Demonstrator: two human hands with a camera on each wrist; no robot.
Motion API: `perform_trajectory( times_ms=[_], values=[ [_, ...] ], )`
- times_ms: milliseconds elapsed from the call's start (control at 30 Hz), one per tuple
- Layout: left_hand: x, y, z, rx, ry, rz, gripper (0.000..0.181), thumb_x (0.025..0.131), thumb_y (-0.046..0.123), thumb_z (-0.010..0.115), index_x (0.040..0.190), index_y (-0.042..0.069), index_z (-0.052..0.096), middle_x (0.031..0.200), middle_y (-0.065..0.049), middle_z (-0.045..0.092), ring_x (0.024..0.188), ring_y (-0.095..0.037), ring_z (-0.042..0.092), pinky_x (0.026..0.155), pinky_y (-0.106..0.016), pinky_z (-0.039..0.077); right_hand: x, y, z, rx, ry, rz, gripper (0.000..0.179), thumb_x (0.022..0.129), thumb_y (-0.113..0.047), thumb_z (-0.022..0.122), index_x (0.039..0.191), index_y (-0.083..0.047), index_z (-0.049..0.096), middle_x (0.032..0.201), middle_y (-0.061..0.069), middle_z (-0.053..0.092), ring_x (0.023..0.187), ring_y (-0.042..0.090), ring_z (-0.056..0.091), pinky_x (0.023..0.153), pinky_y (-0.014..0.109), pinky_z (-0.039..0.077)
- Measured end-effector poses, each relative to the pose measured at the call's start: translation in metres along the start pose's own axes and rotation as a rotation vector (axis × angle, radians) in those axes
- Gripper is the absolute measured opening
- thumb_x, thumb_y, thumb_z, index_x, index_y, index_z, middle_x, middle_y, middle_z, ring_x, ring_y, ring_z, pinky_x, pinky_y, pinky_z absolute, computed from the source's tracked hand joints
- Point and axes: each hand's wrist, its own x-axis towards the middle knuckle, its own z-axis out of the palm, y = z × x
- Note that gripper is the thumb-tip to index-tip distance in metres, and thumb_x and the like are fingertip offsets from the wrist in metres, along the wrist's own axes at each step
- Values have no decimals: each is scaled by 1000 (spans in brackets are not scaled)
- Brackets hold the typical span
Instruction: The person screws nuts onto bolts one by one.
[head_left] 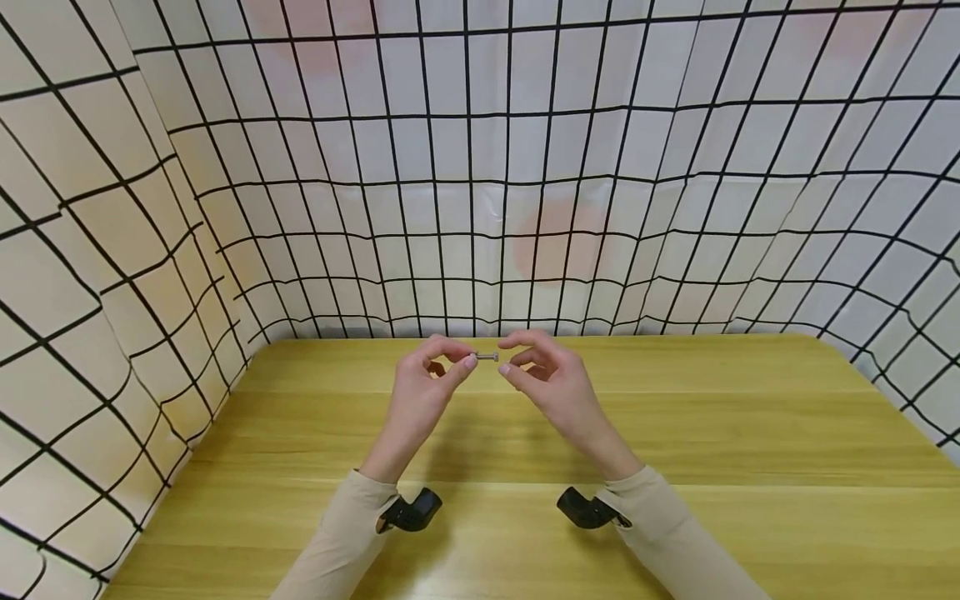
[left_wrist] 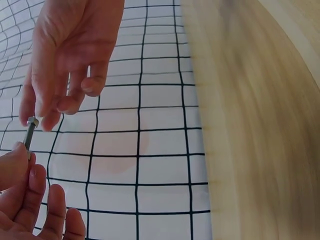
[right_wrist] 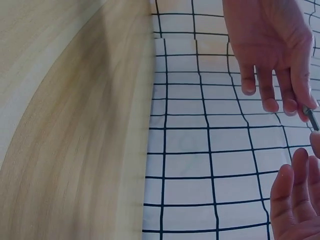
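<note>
A small silver bolt [head_left: 486, 357] with a hex-shaped end is pinched between the thumb and index finger of my left hand [head_left: 429, 375]. Its shank lies sideways above the table, the wider end pointing right. Just beyond that end is my right hand [head_left: 551, 377], thumb and index finger parted around a gap, holding nothing. In the left wrist view the bolt [left_wrist: 30, 134] stretches from the left fingertips toward the right hand [left_wrist: 75, 55]. Only part of the bolt [right_wrist: 312, 119] shows at the right edge of the right wrist view.
Below both hands lies a wooden table [head_left: 495, 450]. A white wall covering [head_left: 487, 208] with a black grid rises behind it and along both sides. Black wrist devices [head_left: 416, 510] sit at the two beige sleeves [head_left: 341, 525].
</note>
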Motion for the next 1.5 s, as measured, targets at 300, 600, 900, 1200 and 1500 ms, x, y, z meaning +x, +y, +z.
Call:
perform_trajectory(
  times_ms=[300, 600, 900, 1200, 1500],
  values=[
    [-1, -1, 3, -16, -16, -29, 5, 90, 0, 69, 92, -4, 70, 91, -13, 65, 88, -22, 55, 75, -37, 38, -1, -5, 4, 20, 23, 38, 17, 90, 0, 69, 107, -1, 69, 109, 11, 62, 93, 34, 59, 74, 34, 52],
    [-2, 1, 3, -23, -25, -14, 5, 89, -1, 70, 92, -5, 71, 89, -13, 65, 87, -22, 55, 75, -38, 40, -1, 2, 3, 59, 34, 50, 9, 93, -10, 70, 101, -6, 70, 108, 7, 58, 89, 25, 57, 69, 33, 52],
    [-3, -1, 6, -19, -45, -4, 5, 89, -1, 70, 92, -5, 70, 88, -13, 65, 86, -22, 55, 76, -37, 40, -2, -26, 5, 57, 14, 55, 12, 97, -5, 61, 89, 1, 67, 97, 10, 58, 89, 21, 56, 68, 37, 52],
    [-1, -8, 6, -6, 6, -52, 5, 89, 0, 71, 92, -4, 72, 89, -12, 66, 85, -18, 55, 75, -40, 40, -2, -30, 3, 19, 19, 112, 19, 98, -9, 61, 115, -2, 65, 108, 17, 62, 90, 27, 61, 70, 36, 54],
    [0, -14, 5, -11, 1, -55, 5, 89, 1, 70, 92, -3, 72, 89, -11, 66, 85, -18, 55, 76, -41, 40, -3, -26, 3, -21, -17, 68, 20, 92, 0, 67, 111, -2, 68, 113, 13, 61, 97, 31, 58, 74, 32, 52]
  ],
)
